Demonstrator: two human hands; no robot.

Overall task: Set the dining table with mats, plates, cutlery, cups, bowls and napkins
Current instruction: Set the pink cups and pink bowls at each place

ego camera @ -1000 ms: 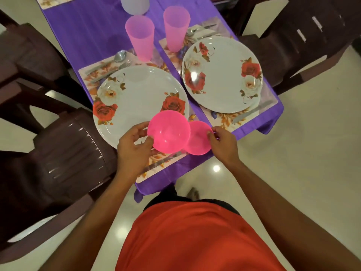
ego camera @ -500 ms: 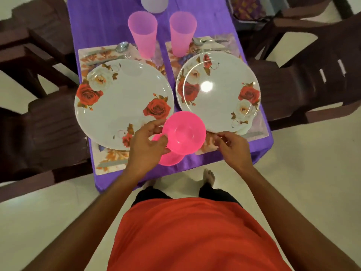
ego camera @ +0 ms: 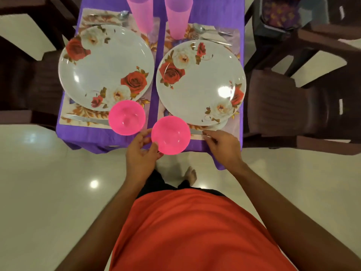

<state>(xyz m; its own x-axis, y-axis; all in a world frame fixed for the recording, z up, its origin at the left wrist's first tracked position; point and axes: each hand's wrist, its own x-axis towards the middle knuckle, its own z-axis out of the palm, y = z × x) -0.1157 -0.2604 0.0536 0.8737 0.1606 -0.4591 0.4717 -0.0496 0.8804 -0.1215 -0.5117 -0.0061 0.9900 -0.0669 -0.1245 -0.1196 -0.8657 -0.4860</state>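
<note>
Two white rose-patterned plates, the left plate (ego camera: 105,67) and the right plate (ego camera: 201,83), lie on floral mats on the purple tablecloth (ego camera: 86,137). One pink bowl (ego camera: 127,117) sits at the near right corner of the left mat. My left hand (ego camera: 141,153) grips a second pink bowl (ego camera: 171,134) by its left rim, at the near left corner of the right mat. My right hand (ego camera: 222,147) touches the knife (ego camera: 196,132) at that mat's near edge with its fingertips. Two pink cups (ego camera: 139,12) stand behind the plates, with a spoon and fork (ego camera: 211,32) beside them.
Dark brown chairs stand on both sides, a left chair (ego camera: 25,81) and a right chair (ego camera: 289,106). The table's near edge runs just in front of my hands, over a glossy pale floor (ego camera: 48,182). Another knife (ego camera: 86,119) lies on the left mat.
The two bowls, held together before, are apart. One now rests on the left mat; my left hand has carried the other right. My right hand moved to the knife.
</note>
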